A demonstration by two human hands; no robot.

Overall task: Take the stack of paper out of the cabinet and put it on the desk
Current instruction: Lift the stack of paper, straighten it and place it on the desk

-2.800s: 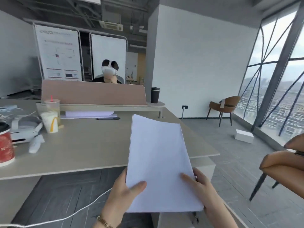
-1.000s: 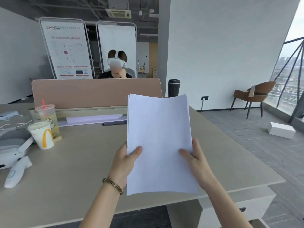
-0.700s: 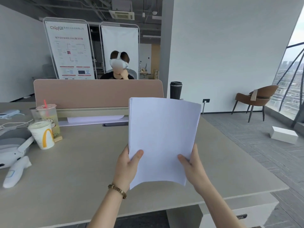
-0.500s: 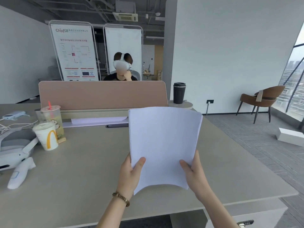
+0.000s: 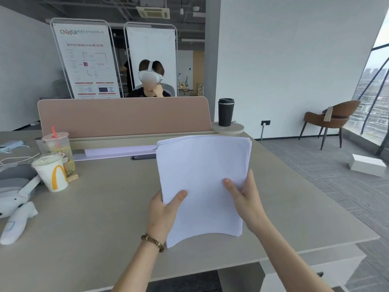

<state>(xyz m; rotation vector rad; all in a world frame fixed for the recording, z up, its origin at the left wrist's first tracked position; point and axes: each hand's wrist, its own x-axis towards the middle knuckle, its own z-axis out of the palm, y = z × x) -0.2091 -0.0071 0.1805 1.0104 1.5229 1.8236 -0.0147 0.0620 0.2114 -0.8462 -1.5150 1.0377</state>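
You have the stack of paper [image 5: 202, 182] in both hands over the desk [image 5: 105, 218] — the sheets white and blank, their near edge bowed upward in an arch, their far edges slightly fanned. Your left hand [image 5: 163, 216] grips the near left corner at about 7 o'clock on the stack, thumb pressed flat on the top sheet; its other fingers are hidden beneath the sheets, so how they lie cannot be told. A beaded bracelet [image 5: 153, 242] circles that wrist. Your right hand [image 5: 245, 200] clamps the right edge at about 4 o'clock, thumb on top pointing inward and the fingers wrapped behind the edge. Whether the stack touches the desk is hard to tell; it seems held just above it. At 10 o'clock from the paper stand a paper cup [image 5: 51, 172] with a yellow arch logo and, just behind it, a clear drink cup [image 5: 59, 148] with a red straw. At far 9 o'clock lies a white controller [image 5: 15, 225] beside a grey and white headset [image 5: 14, 186]. At 12 o'clock a pink divider [image 5: 124, 116] runs across the desk — a black tumbler [image 5: 225, 112] stands at its right end. Beyond the divider sits a person wearing a white headset [image 5: 149, 77].
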